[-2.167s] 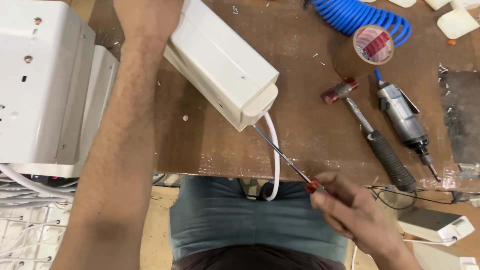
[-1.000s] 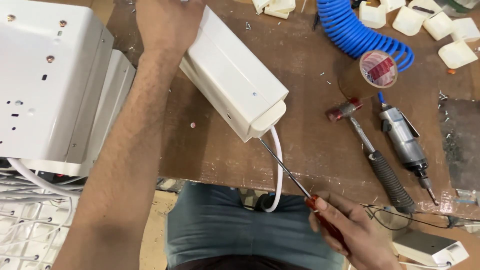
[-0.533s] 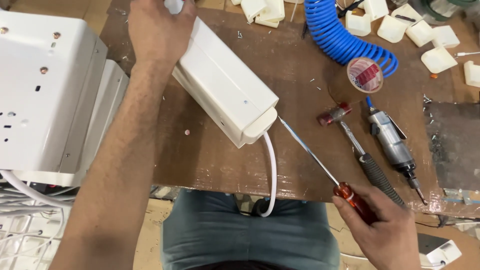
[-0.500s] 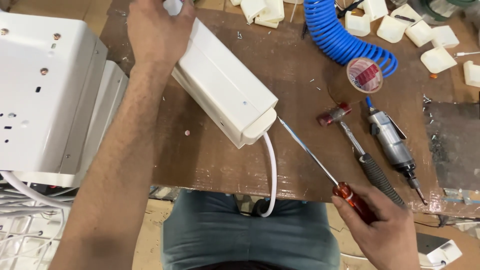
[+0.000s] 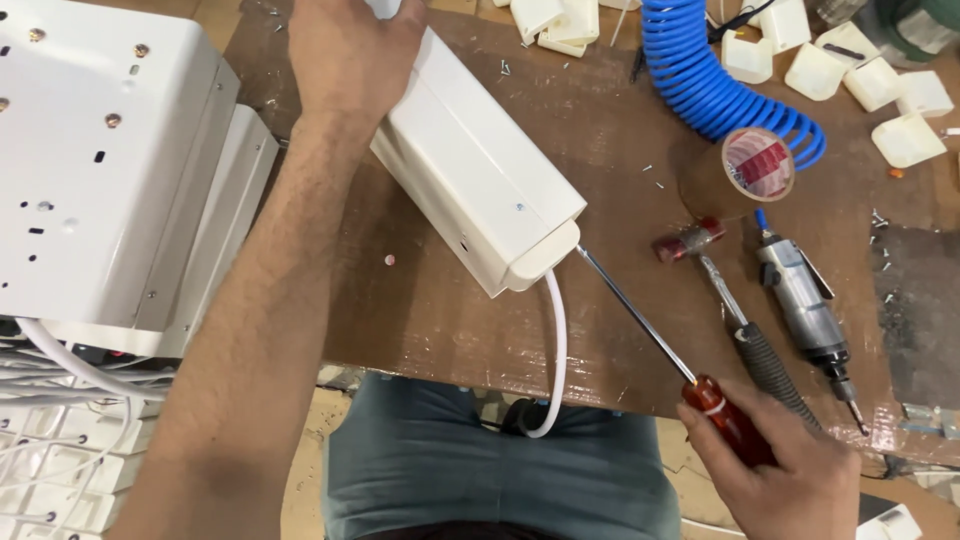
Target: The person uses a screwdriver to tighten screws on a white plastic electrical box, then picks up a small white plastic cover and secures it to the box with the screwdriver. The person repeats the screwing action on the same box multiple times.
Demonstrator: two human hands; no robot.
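1. White oblong plastic housing (image 5: 480, 180): lying slantwise on brown wooden workbench (image 5: 420, 310), lower end near the bench's front edge, white cable (image 5: 556, 340) looping out from beneath that end and over the edge.
2. Left hand (image 5: 350, 55): spread over the housing's far end, fingers wrapped onto it, pressing it down.
3. Right hand (image 5: 790, 480): fingers clamped round the red handle of a long-shafted screwdriver (image 5: 650, 330); steel tip meeting the housing's lower end cap.
4. Just beside the screwdriver shaft: small hammer with red-taped head and black grip (image 5: 730, 320), then grey pneumatic driver (image 5: 805, 310).
5. Farther back: roll of brown tape (image 5: 745, 170), touching blue coiled air hose (image 5: 710, 80); small white plastic caps (image 5: 905, 135) scattered behind.
6. Far left: large white sheet-metal casing (image 5: 100, 150), studded with screws, white wires beneath.
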